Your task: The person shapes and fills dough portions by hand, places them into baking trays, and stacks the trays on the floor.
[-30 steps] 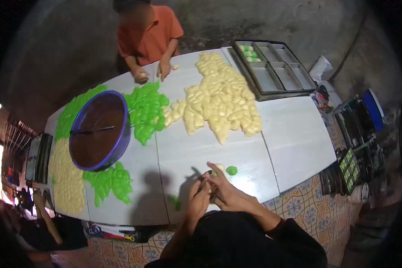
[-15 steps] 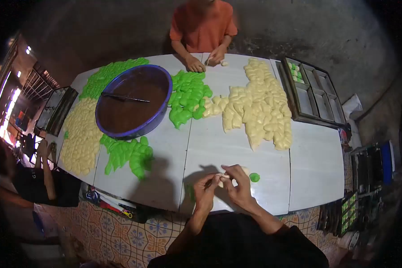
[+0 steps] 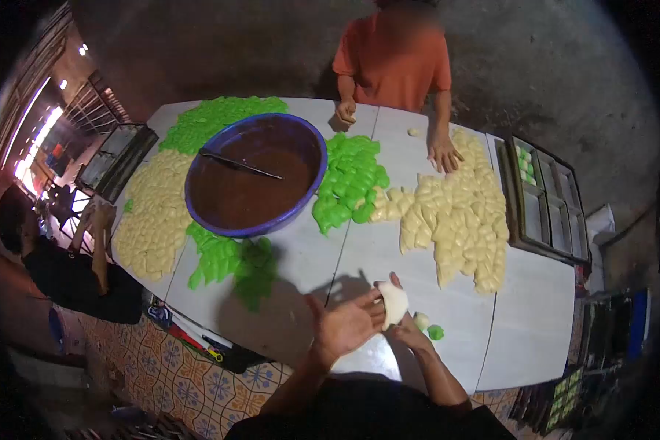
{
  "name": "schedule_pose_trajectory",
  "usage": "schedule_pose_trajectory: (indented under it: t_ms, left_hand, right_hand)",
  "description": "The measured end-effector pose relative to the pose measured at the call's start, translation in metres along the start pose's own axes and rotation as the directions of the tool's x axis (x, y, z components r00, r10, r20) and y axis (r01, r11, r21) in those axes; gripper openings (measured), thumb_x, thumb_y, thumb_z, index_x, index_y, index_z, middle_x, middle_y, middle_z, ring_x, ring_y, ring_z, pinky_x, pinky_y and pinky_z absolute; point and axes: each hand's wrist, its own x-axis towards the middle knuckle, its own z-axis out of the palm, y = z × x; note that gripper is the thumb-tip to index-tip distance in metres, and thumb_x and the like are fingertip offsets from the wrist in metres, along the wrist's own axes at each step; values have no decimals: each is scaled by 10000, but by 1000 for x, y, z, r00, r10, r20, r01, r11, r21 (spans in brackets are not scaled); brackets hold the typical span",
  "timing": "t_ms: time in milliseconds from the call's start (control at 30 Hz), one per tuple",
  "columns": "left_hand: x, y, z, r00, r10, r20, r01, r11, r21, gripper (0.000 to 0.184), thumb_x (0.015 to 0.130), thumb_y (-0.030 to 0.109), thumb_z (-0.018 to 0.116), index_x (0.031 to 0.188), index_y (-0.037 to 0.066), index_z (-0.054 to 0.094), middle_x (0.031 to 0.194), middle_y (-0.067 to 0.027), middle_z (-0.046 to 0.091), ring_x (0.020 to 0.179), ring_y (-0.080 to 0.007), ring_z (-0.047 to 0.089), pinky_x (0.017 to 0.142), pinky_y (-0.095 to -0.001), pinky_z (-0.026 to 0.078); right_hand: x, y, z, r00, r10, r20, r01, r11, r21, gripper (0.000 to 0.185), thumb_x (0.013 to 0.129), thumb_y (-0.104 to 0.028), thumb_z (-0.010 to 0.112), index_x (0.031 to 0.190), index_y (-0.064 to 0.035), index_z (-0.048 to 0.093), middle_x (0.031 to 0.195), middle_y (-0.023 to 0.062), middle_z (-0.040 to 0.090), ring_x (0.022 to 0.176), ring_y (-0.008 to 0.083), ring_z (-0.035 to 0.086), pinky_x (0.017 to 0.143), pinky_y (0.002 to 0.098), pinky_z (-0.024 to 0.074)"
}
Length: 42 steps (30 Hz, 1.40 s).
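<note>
A flattened piece of pale dough (image 3: 394, 303) hangs between my hands above the table's near part. My left hand (image 3: 347, 325) is palm up with fingers stretched out, their tips touching the dough's left edge. Behind and below the dough, my right hand (image 3: 409, 331) has its thumb and fingers around it. Just right of that hand, a small pale dough ball (image 3: 421, 320) and a green one (image 3: 435, 332) lie on the white table (image 3: 374, 257).
A purple basin (image 3: 320, 172) of brown filling with a dark stick stands among green dough (image 3: 348, 176) and pale dough (image 3: 455, 213). Divided trays (image 3: 524, 213) sit at the right. A person in orange (image 3: 396, 62) works opposite; another person (image 3: 73, 271) is at the left.
The dough between my hands is now spread flat, and my left fingers have opened. The view has swung left. The person opposite has reached one hand to the pale dough.
</note>
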Motion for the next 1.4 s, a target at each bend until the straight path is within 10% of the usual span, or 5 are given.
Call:
schedule_pose_trajectory:
  t_ms: [267, 600, 767, 1033, 1400]
  left_hand:
    - [135, 311, -91, 641, 755, -137, 375, -152, 914, 819, 942, 633, 218, 1238, -72, 513, 1052, -213, 635, 981, -264, 619, 903, -355, 449]
    - [127, 253, -61, 599, 800, -28, 357, -235, 904, 986, 855, 772, 108, 885, -33, 676, 675, -125, 617, 664, -194, 592, 639, -323, 460]
    - [58, 97, -3, 911, -31, -412, 256, 825, 504, 1051, 839, 781, 97, 1360, -95, 356, 1274, -243, 520, 1106, -286, 570, 991, -392, 403]
    - [10, -16, -21, 810, 382, -444, 206, 523, 827, 502, 958, 323, 509, 1331, -8, 455, 1142, -118, 597, 996, -204, 592, 870, -326, 458]
    - [-11, -59, -20, 927, 234, -293, 175, 421, 890, 190, 917, 122, 607, 953, -63, 627, 951, -74, 595, 798, -121, 602, 724, -246, 554]
  right_hand:
    - [24, 24, -11, 980, -127, -154, 155, 970, 187, 976, 761, -471, 700, 1480, -290, 65, 1414, 105, 295, 1265, 289, 363, 987, 556, 362]
    - [43, 35, -12, 969, -133, -208, 171, 969, 177, 746, 893, -279, 628, 1479, -195, 174, 1324, 128, 472, 1238, 313, 448, 1034, 526, 389]
    - [46, 30, -7, 890, 438, -130, -154, 555, 817, 474, 957, -212, 529, 1306, 78, 394, 1174, 139, 556, 1023, 234, 583, 917, 325, 496]
    - [-11, -3, 17, 909, -337, -247, -12, 570, -822, 307, 832, -30, 592, 1137, -2, 614, 1115, 138, 526, 1009, 247, 531, 861, 341, 451]
    - [-72, -4, -6, 865, -330, -377, 168, 900, -403, 217, 857, -42, 604, 1069, -8, 638, 1112, 124, 528, 1030, 210, 563, 850, 315, 472]
